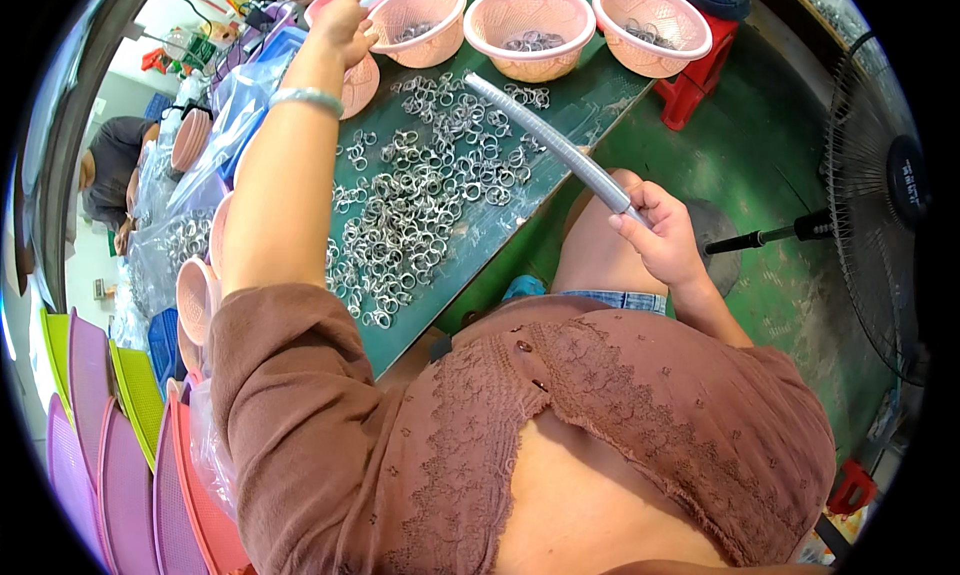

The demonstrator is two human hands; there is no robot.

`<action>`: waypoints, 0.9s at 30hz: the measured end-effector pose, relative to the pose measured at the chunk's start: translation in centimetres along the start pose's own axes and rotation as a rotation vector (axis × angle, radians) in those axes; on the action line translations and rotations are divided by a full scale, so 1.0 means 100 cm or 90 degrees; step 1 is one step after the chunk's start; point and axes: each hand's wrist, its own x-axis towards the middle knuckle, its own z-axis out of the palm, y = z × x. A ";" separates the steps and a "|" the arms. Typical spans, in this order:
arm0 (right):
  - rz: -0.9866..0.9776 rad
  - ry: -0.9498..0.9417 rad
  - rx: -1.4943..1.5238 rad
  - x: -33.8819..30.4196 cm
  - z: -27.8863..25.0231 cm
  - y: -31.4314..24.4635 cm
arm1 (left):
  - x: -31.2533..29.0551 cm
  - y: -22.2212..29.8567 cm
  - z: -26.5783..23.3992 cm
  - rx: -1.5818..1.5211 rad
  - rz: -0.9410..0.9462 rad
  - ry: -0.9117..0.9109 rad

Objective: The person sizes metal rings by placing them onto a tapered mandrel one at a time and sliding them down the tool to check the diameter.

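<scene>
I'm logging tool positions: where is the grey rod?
In the head view, right of centre: the right hand holds the grey rod by one end, its tip above loose rings on the green table.

Bright, diffuse light, palest at the left of the frame, glints on the rod (562, 148), rings (405, 215) and bag (240, 105) and leaves a soft shadow beneath the blouse (300, 405) at lower centre, while fisheye distortion bows the post (52, 175) at far left and black vignetting rounds the corners.
</scene>
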 end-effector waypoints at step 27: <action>0.013 0.015 0.026 0.006 0.015 0.002 | -0.079 -0.123 -0.036 0.594 0.165 0.098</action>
